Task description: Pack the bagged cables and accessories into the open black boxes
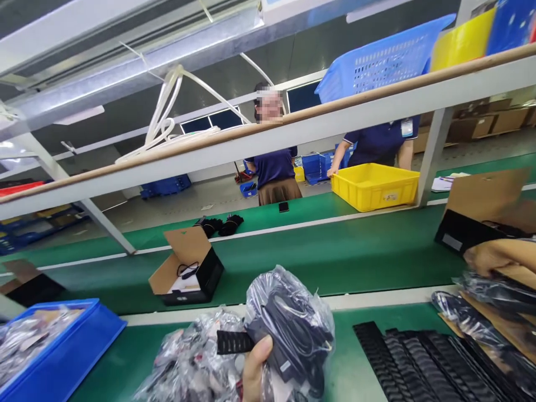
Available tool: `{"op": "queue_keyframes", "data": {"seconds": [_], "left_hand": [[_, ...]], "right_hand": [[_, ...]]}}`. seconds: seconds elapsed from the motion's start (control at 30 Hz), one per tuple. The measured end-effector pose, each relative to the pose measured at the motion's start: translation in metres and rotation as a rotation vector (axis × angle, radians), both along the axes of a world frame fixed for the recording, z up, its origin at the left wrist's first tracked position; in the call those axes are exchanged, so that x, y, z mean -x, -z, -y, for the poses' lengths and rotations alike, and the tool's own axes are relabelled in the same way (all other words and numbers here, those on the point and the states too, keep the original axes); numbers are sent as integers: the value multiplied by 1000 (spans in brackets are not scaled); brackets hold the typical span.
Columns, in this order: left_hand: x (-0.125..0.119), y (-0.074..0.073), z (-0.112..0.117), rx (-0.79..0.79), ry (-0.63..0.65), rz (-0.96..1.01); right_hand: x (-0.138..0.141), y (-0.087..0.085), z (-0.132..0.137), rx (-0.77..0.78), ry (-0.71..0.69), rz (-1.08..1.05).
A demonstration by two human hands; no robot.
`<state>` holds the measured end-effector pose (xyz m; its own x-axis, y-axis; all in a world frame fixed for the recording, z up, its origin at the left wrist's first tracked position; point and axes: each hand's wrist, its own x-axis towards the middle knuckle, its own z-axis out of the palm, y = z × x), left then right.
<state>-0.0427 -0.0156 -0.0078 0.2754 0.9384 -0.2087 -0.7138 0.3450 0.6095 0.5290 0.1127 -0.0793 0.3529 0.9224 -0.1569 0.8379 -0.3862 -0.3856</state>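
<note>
My left hand [254, 365] is low in the middle, its thumb pressed on a clear plastic bag [293, 318] with a black adapter and coiled cable inside. A short black ribbed strip [233, 341] is pinched against the bag under the thumb. More filled bags [188, 363] lie heaped just left of that hand. My right hand [496, 257] shows at the right edge, fingers curled down onto a pile of bagged cables [494, 293] and cardboard; its grip is hidden.
On the green belt an open black box [190, 273] with a brown flap holds a cable; another open box [477, 223] sits far right. Black ribbed strips [419, 357] lie stacked at lower right, a blue bin [71, 352] at lower left. Two people stand opposite by a yellow bin [372, 187].
</note>
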Motion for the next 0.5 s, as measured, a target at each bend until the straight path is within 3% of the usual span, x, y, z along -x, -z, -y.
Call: {"op": "queue_keyframes", "data": {"seconds": [0.1, 0.2, 0.3, 0.5], "left_hand": [[1, -3, 1, 12, 14, 7], [1, -6, -2, 11, 10, -43], [-4, -15, -6, 19, -20, -51], [-20, -31, -2, 50, -179, -63]], "right_hand": [[14, -7, -5, 235, -173, -136], [47, -26, -3, 180, -381, -267], [98, -39, 4, 118, -553, -409], [217, -20, 26, 206, -747, -589]]}}
